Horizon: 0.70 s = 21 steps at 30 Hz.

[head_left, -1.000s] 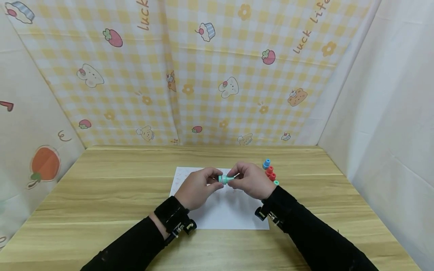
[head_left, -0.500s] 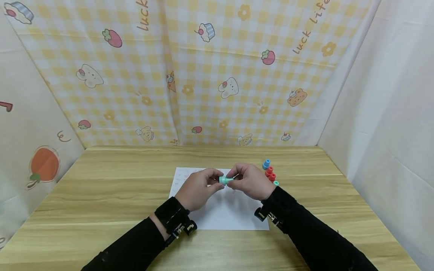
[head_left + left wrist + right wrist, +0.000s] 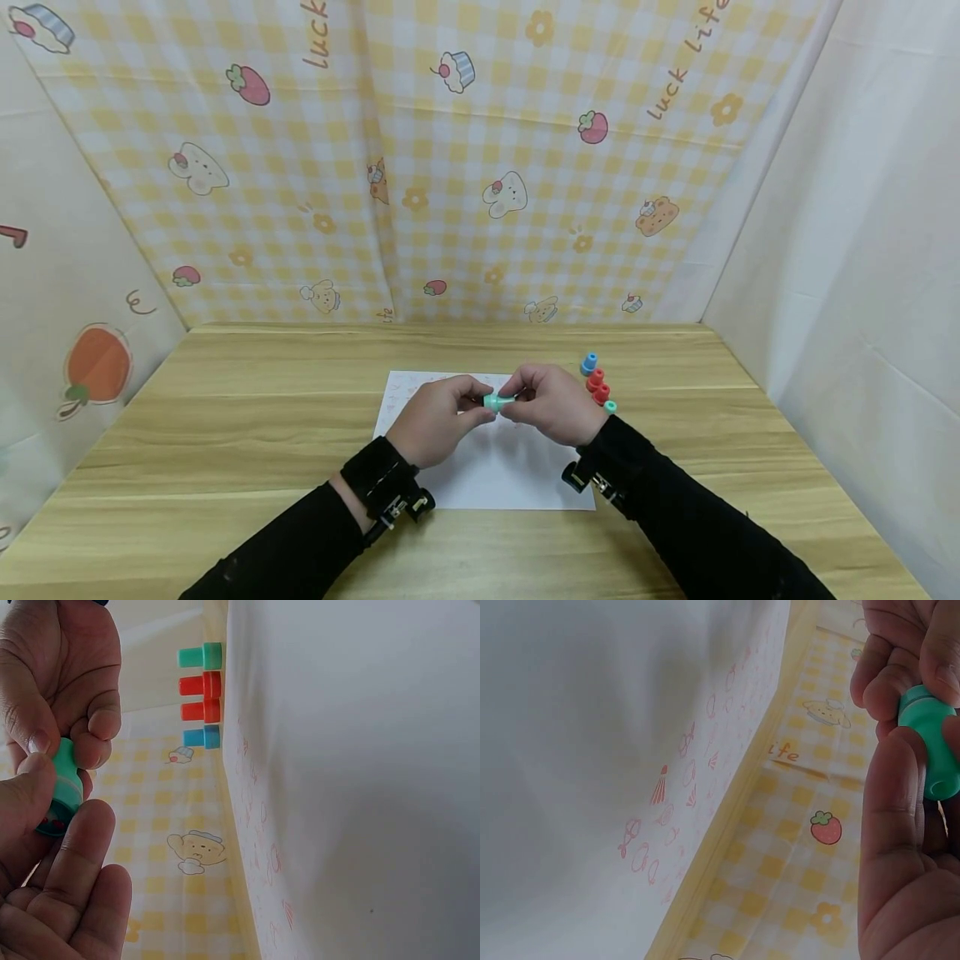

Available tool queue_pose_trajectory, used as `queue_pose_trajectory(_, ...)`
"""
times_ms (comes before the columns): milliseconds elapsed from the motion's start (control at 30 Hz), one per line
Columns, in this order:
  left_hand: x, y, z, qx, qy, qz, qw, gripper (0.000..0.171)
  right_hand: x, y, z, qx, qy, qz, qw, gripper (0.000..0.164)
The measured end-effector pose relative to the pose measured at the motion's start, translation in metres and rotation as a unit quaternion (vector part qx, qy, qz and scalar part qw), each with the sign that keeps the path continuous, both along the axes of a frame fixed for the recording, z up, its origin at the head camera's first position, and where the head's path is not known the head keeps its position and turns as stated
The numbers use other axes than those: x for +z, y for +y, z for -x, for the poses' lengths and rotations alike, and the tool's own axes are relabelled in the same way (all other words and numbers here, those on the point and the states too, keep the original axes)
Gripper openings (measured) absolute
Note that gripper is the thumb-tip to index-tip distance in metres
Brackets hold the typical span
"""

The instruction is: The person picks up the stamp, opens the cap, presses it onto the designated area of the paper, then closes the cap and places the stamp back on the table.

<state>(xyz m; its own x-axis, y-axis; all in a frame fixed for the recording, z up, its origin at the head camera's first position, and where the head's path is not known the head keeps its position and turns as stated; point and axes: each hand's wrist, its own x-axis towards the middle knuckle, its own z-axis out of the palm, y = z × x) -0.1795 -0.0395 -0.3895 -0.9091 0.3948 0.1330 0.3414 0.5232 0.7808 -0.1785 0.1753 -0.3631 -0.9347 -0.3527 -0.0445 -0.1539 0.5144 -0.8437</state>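
Note:
Above the paper, my left hand (image 3: 435, 421) and right hand (image 3: 558, 404) meet on one small green toy stamp (image 3: 497, 402). Left thumb and fingers pinch its wide end, while the right thumb and fingers pinch the narrow handle end. In the left wrist view the stamp (image 3: 69, 780) lies tilted, and red shows inside its rimmed wide end. A seam near that end is visible on the stamp (image 3: 928, 724) in the right wrist view. Beneath both hands is a white sheet of paper (image 3: 510, 483) with small red printed figures on its far part.
Beyond the right hand a blue stamp (image 3: 589, 363), two red stamps (image 3: 596, 380) and another green stamp (image 3: 611, 407) stand in a row on the wooden table (image 3: 262, 433). A yellow checked cloth (image 3: 450, 208) hangs behind the table, with a white curtain (image 3: 840, 292) on the right.
The stamp and the right hand's fingers have shifted very slightly toward me. Both hands keep their hold, and the row of stamps stays put.

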Motion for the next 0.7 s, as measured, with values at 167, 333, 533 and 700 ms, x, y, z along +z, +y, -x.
queue_pose_trajectory(167,0.0009,-0.0004,-0.0006,-0.003,0.003,0.001,1.0000,0.018,-0.0005,-0.0004,-0.0006,0.002,0.009,-0.004,1.000,0.010)
queue_pose_trajectory(333,0.0020,-0.0007,-0.0015,-0.008,0.008,0.002,0.9999,0.017,-0.0005,-0.0008,-0.0008,0.007,0.015,-0.006,1.000,0.010)
queue_pose_trajectory(533,0.0018,-0.0001,-0.0029,-0.013,0.021,0.008,0.9997,0.014,-0.0012,-0.0032,-0.0011,0.010,0.014,-0.015,1.000,0.009)
queue_pose_trajectory(700,0.0002,0.0008,-0.0028,-0.014,0.026,0.009,0.9995,0.013,-0.0007,-0.0047,-0.0026,0.006,0.013,-0.024,1.000,0.008)
